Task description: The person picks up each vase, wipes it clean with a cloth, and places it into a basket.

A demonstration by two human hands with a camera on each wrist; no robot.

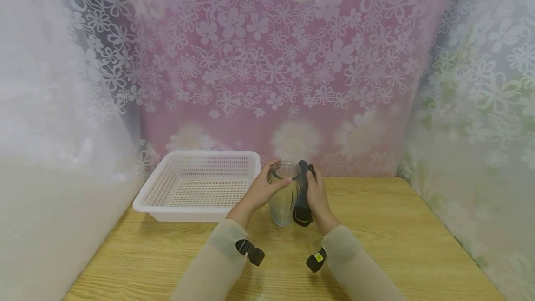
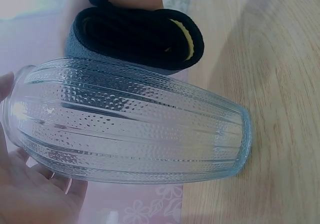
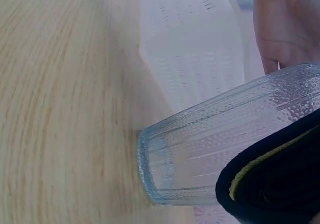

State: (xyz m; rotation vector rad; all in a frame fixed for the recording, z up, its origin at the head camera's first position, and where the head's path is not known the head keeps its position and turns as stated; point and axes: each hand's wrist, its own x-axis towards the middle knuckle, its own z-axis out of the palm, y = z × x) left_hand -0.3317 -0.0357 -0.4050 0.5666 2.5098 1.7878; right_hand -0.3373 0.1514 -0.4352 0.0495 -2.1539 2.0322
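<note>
A ribbed clear glass vase (image 1: 284, 201) stands upright at the middle of the table, its dimpled wall plain in the left wrist view. My left hand (image 1: 265, 186) grips it near the rim, thumb across the near side and fingers behind. Whether its base touches the wood is hard to tell. Close against the vase's right side is a dark rolled cloth (image 2: 135, 39) with a yellow strip inside the roll. My right hand (image 1: 318, 196) holds that roll from the right; part of its fingers is hidden behind it.
A white plastic basket (image 1: 192, 209) with slotted walls sits on the table left of the vase. The wooden table (image 1: 376, 226) reaches to a pink floral curtain at the back. Pale curtains hang along both sides.
</note>
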